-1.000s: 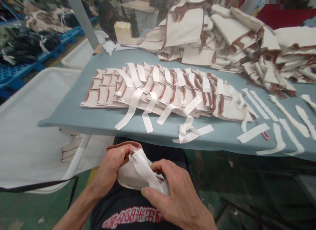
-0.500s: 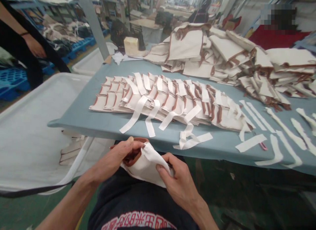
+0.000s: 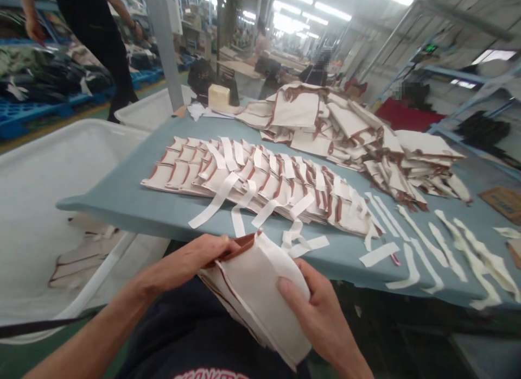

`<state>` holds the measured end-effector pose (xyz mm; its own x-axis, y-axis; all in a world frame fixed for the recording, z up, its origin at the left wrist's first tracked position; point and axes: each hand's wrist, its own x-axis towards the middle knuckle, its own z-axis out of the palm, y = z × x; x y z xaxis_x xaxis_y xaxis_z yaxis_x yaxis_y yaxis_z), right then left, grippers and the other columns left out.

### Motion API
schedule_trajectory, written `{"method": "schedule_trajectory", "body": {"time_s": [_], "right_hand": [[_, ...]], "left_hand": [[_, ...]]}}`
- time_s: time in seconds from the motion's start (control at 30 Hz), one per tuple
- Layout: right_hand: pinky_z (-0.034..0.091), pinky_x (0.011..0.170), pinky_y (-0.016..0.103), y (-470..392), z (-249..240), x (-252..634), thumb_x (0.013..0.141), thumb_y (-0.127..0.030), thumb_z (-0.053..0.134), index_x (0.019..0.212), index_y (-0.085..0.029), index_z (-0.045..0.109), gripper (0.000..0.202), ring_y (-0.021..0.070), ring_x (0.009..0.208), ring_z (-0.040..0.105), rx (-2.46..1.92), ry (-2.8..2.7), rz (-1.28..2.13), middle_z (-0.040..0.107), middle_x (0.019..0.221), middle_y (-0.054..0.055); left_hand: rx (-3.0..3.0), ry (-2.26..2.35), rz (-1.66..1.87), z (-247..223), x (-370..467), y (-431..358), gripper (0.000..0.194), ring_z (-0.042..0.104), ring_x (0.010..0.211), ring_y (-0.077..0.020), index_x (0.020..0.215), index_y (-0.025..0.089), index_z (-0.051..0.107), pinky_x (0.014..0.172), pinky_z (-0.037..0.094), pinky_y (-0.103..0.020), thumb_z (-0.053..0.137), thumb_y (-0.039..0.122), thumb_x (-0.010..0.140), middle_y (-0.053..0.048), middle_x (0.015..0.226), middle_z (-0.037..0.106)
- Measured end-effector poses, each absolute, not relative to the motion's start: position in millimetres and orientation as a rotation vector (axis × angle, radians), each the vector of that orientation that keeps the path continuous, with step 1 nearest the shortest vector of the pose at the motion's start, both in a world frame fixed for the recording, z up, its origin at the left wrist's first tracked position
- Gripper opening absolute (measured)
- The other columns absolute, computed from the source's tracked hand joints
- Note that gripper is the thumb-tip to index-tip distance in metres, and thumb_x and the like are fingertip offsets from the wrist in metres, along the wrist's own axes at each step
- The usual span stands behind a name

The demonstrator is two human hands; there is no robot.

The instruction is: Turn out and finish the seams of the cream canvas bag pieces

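Held in front of my body is a cream fabric pouch with brown edging, tilted with its brown-trimmed top upward. My left hand is closed on the upper left corner by the brown edge; some of its fingers are hidden in or behind the fabric. My right hand pinches the right side, its thumb on the front face and its fingers behind. A white strip runs along that side, close to my right fingers. Beyond it, overlapping rows of similar cream pieces with brown edges lie on the table.
The blue-green table carries loose white strips and a large heap of cream pieces. At the left stands a white bin holding more pieces. A metal post rises behind the table. Another person is at the far left.
The pouch has turned and opened out, so its broad front face shows. The brown rim has gone from a rounded opening to a flatter edge. My view has tipped up; the person at left has moved.
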<state>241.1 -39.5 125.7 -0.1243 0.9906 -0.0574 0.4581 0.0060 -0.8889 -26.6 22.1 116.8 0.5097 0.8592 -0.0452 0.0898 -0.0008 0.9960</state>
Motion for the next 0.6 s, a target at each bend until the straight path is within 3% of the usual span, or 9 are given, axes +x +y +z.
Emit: {"method": "schedule_trajectory", "body": {"time_s": [0.07, 0.17, 0.33, 0.5, 0.6], "right_hand": [[0.046, 0.056, 0.024, -44.8, 123.1, 231.0, 0.1, -0.037, 0.062, 0.085, -0.02, 0.07, 0.024, 0.0167, 0.063, 0.062, -1.515, -1.78, 0.935, 0.07, 0.071, 0.0], [0.046, 0.058, 0.025, -52.7, 113.9, 212.7, 0.099, -0.026, 0.062, 0.085, -0.023, 0.068, 0.015, 0.0161, 0.063, 0.067, -1.446, -1.963, 0.767, 0.073, 0.073, -0.001], [0.049, 0.062, 0.027, -63.2, 89.1, 191.8, 0.099, -0.02, 0.057, 0.093, -0.023, 0.066, 0.012, 0.0178, 0.068, 0.075, -1.34, -2.062, 0.53, 0.076, 0.08, 0.001], [0.048, 0.059, 0.028, -75.1, 81.0, 189.5, 0.092, -0.017, 0.06, 0.094, -0.025, 0.064, 0.01, 0.0174, 0.062, 0.073, -1.241, -2.121, 0.415, 0.071, 0.075, -0.001], [0.046, 0.057, 0.028, -82.3, 86.1, 191.5, 0.087, -0.025, 0.07, 0.096, -0.026, 0.066, 0.009, 0.0172, 0.057, 0.068, -1.287, -2.127, 0.536, 0.07, 0.075, -0.002]], "left_hand": [[1.472, 0.816, 0.684, 119.4, -30.1, 19.9, 0.055, 0.06, 0.07, -0.0194, 0.082, 0.017, 0.08, 0.063, 0.049, -0.025, 0.069, 0.07, 0.095, -0.002, 0.077, 0.072], [1.459, 0.777, 0.602, 118.5, -36.8, 14.9, 0.043, 0.054, 0.066, -0.0162, 0.089, 0.016, 0.076, 0.058, 0.044, -0.022, 0.073, 0.059, 0.092, 0.0, 0.075, 0.067], [1.548, 0.866, 0.612, 113.9, -50.3, 2.8, 0.029, 0.062, 0.079, -0.0202, 0.092, 0.016, 0.077, 0.071, 0.05, -0.024, 0.072, 0.045, 0.092, -0.002, 0.086, 0.074], [1.694, 0.984, 0.651, 110.8, -60.9, -11.6, 0.028, 0.07, 0.086, -0.0246, 0.099, 0.021, 0.086, 0.078, 0.054, -0.027, 0.072, 0.045, 0.092, -0.004, 0.092, 0.082], [1.681, 1.003, 0.687, 111.9, -61.8, -15.9, 0.03, 0.072, 0.088, -0.0254, 0.104, 0.023, 0.088, 0.081, 0.056, -0.027, 0.074, 0.047, 0.092, -0.004, 0.096, 0.084]]}}
